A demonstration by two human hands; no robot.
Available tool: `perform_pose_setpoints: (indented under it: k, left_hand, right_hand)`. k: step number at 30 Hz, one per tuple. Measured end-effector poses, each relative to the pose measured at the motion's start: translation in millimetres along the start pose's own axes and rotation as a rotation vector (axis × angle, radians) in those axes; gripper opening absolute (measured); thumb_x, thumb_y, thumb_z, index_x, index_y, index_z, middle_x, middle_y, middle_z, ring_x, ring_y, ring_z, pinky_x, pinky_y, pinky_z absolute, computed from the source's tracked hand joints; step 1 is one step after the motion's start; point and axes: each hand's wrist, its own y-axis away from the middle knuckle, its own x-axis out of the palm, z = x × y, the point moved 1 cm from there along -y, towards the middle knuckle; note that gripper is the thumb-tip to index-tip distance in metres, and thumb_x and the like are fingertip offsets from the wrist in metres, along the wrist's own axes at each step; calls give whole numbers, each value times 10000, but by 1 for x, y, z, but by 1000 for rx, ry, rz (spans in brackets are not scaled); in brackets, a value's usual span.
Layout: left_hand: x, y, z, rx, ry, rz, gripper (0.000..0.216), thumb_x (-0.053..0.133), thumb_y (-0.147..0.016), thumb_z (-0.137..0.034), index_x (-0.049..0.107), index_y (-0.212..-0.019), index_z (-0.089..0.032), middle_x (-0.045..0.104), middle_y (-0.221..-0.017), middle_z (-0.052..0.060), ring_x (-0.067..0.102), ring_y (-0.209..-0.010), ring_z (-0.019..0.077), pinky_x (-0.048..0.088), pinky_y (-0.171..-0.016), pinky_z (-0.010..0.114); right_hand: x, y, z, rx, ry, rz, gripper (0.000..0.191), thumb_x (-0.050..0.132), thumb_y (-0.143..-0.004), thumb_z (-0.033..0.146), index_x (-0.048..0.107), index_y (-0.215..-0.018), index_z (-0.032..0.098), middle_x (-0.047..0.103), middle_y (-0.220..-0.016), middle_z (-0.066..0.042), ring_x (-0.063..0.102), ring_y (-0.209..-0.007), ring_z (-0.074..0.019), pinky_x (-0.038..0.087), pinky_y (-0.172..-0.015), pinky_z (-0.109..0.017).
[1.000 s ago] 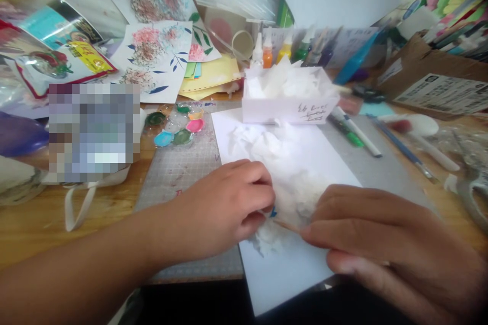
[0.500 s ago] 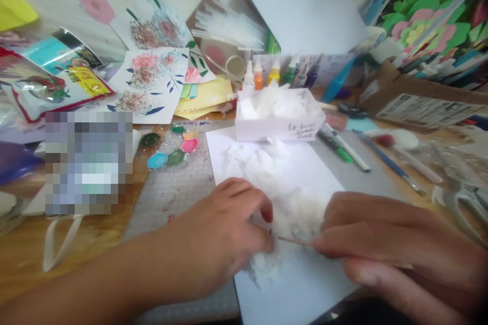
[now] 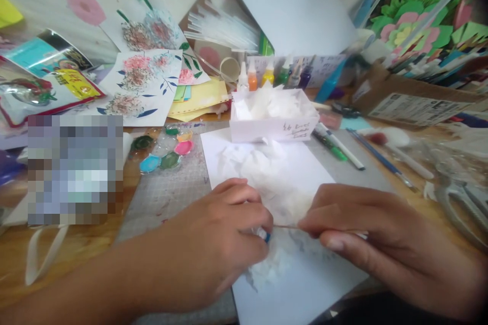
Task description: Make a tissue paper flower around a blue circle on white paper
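Note:
My left hand (image 3: 236, 236) is curled closed over the white paper (image 3: 301, 284), a small blue-and-white object (image 3: 263, 235) showing between its thumb and forefinger. Its kind is hidden by the fingers. From my right hand (image 3: 358, 233), closed in a pinch, a thin brown stick-like piece (image 3: 285, 226) runs across to the left hand. I cannot tell whether it touches the blue-and-white object. Crumpled white tissue (image 3: 263, 162) lies on the paper behind the hands, and a ragged whitish patch (image 3: 267, 266) shows below them.
A white box (image 3: 267, 129) of tissue stands at the paper's far end, before several paint bottles (image 3: 268, 73). Paint pots (image 3: 170, 160) sit on the grey cutting mat (image 3: 152, 213). Pens (image 3: 343, 147), a paintbrush (image 3: 381, 160) and scissors (image 3: 457, 203) lie on the right.
The view has shifted slightly right. Both hands stay close together; the blue-and-white object now shows more clearly in the left fingers, and the brown piece lies more level.

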Motion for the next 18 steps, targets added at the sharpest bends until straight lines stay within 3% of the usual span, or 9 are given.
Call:
perform_pose_setpoints:
  k: [4, 9, 15, 18]
  left_hand:
    - [4, 0, 4, 26, -22, -41, 164, 498, -830, -140, 627, -906, -208, 604, -1011, 20, 458, -980, 218, 287, -966, 436]
    - [2, -1, 4, 16, -12, -56, 179, 504, -810, -136, 630, -918, -204, 618, -935, 35, 484, -942, 215, 320, -935, 417]
    - [1, -2, 6, 19, -29, -21, 162, 480, -870, -242, 633, -877, -188, 599, -918, 47, 478, -897, 208, 330, -897, 420]
    - [5, -2, 7, 30, -25, -41, 182, 469, -893, -266, 624, -851, -179, 605, -934, 43, 477, -896, 199, 334, -885, 402]
  right_hand:
    - [2, 0, 3, -29, -24, -64, 148, 507, -892, 208, 612, -996, 199, 639, -829, -23, 596, -763, -122, 458, -630, -212]
    - [4, -1, 5, -3, -39, 108, 134, 503, -900, 215, 619, -957, 181, 589, -730, 4, 548, -670, -88, 409, -587, -197]
    - [2, -1, 5, -11, -21, 161, 129, 508, -891, 192, 618, -958, 185, 585, -727, 7, 548, -679, -97, 406, -598, -211]
    - [-4, -3, 6, -27, -4, 88, 125, 506, -887, 193, 625, -927, 193, 613, -723, 0, 576, -678, -109, 436, -589, -211]
